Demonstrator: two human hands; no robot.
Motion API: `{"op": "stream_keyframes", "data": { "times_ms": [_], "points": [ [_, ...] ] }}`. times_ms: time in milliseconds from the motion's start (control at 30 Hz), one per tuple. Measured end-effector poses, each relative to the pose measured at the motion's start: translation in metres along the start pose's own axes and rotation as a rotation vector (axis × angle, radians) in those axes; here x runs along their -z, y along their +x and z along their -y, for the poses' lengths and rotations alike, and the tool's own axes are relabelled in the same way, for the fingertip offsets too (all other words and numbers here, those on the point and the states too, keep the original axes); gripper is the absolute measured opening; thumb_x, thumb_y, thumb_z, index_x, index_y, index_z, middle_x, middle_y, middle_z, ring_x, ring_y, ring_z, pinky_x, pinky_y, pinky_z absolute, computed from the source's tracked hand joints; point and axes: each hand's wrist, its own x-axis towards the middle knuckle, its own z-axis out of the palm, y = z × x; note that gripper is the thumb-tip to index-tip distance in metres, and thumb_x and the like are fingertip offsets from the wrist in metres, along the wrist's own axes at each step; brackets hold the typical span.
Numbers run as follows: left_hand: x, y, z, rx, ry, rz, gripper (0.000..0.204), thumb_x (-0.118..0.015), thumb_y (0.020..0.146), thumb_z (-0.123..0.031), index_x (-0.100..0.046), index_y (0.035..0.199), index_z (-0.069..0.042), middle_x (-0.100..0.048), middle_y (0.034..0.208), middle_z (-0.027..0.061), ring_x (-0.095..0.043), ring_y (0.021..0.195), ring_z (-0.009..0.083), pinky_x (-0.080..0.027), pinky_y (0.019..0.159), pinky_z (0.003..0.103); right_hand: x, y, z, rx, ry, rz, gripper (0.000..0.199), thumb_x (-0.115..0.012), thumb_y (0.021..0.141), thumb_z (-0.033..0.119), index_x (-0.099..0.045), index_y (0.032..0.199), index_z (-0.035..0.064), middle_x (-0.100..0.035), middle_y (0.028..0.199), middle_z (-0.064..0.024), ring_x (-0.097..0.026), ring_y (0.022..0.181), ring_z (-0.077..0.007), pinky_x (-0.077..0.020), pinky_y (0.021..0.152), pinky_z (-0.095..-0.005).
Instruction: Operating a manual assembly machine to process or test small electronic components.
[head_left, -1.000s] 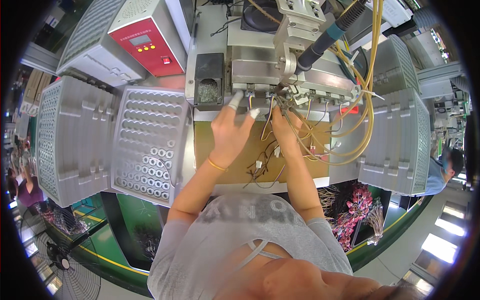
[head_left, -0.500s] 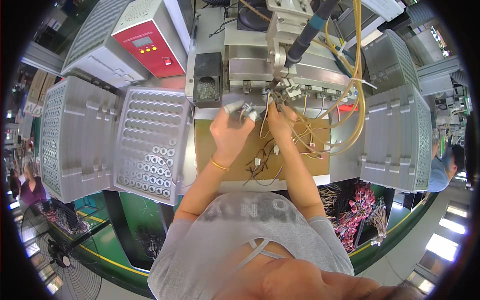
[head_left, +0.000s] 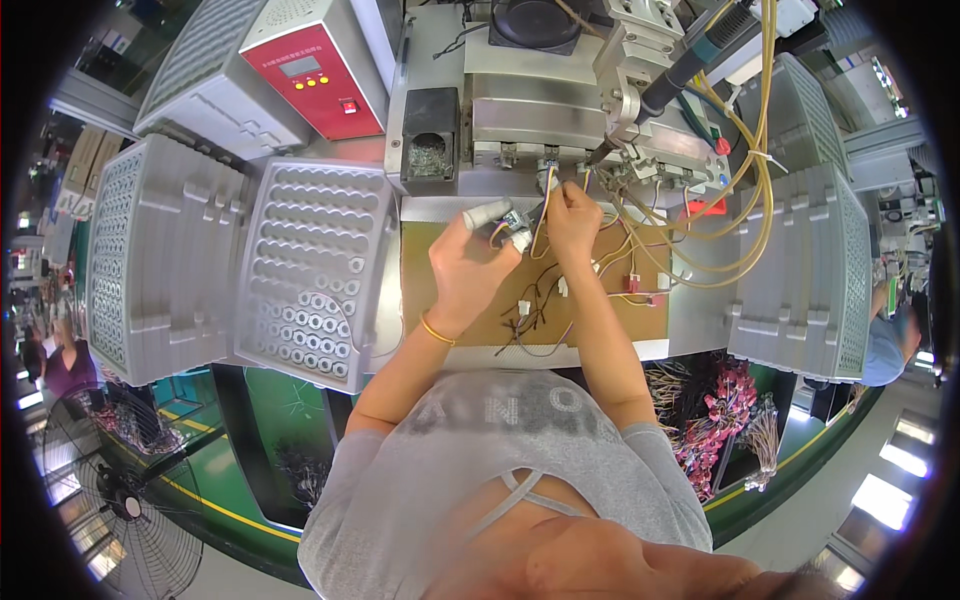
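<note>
My left hand [head_left: 468,272], with pale covers on thumb and forefinger, pinches a small metallic part with short wires [head_left: 513,220] over the brown work mat [head_left: 440,240]. My right hand [head_left: 577,230] is closed, its fingertips at the front of the metal fixture row [head_left: 508,156]. Thin white and dark wires [head_left: 546,205] hang from a fixture right beside those fingertips. Whatever the right fingers pinch is hidden. To the right of that hand, the dark soldering-iron-like rod [head_left: 655,105] slants down to the fixtures.
Left of the mat lies a grey tray [head_left: 375,260] partly filled with ring-shaped parts; stacked trays [head_left: 170,260] stand beyond. A red-fronted control box [head_left: 318,85] is behind. Yellowish tubes [head_left: 765,200] loop down at right. Loose wires with small connectors [head_left: 525,308] lie on the mat.
The dark rod and its metal holder have shifted right along the fixtures. My right hand stays at the fixture front; my left still pinches the wired part. The whole view has shifted slightly.
</note>
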Motion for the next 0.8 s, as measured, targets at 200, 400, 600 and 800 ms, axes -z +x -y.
{"op": "stream_keyframes", "data": {
  "times_ms": [200,400,600,800],
  "points": [
    [0.000,0.000,-0.002,0.029,-0.048,0.011,0.030,-0.067,0.067,0.002,-0.060,0.096,0.001,-0.063,0.082,0.0046,-0.056,0.072,0.0083,-0.046,0.066,0.022,-0.001,0.000,-0.006,-0.061,0.040,0.024,0.026,-0.052,0.076,0.016,-0.046,0.060,-0.0028,-0.045,0.046,-0.0131,-0.038,0.040,-0.0156,-0.0350,0.044,-0.0324],
    [0.000,-0.001,-0.009,0.094,-0.253,0.065,0.034,-0.066,0.070,0.004,-0.058,0.103,0.001,-0.061,0.089,0.0019,-0.053,0.077,0.0066,-0.042,0.066,0.020,-0.002,-0.001,-0.004,-0.032,0.032,0.012,0.026,-0.052,0.077,0.015,-0.045,0.059,-0.0030,-0.041,0.046,-0.0130,-0.033,0.043,-0.0141,-0.0320,0.043,-0.0326],
    [0.004,-0.001,-0.009,0.093,-0.279,0.095,0.034,-0.059,0.069,0.011,-0.056,0.102,0.004,-0.060,0.095,0.0054,-0.056,0.085,0.0102,-0.046,0.075,0.023,-0.005,-0.002,-0.007,-0.055,0.057,0.010,0.028,-0.052,0.077,0.014,-0.040,0.059,-0.0033,-0.034,0.046,-0.0113,-0.028,0.046,-0.0118,-0.0290,0.043,-0.0322],
    [0.006,-0.002,-0.006,0.069,-0.198,0.106,0.036,-0.065,0.070,0.006,-0.057,0.104,0.001,-0.060,0.095,0.0035,-0.054,0.080,0.0079,-0.043,0.067,0.021,-0.007,-0.003,-0.007,-0.063,0.070,0.007,0.028,-0.052,0.078,0.012,-0.039,0.058,-0.0035,-0.031,0.046,-0.0112,-0.027,0.048,-0.0107,-0.0276,0.043,-0.0319]
  ]
}}
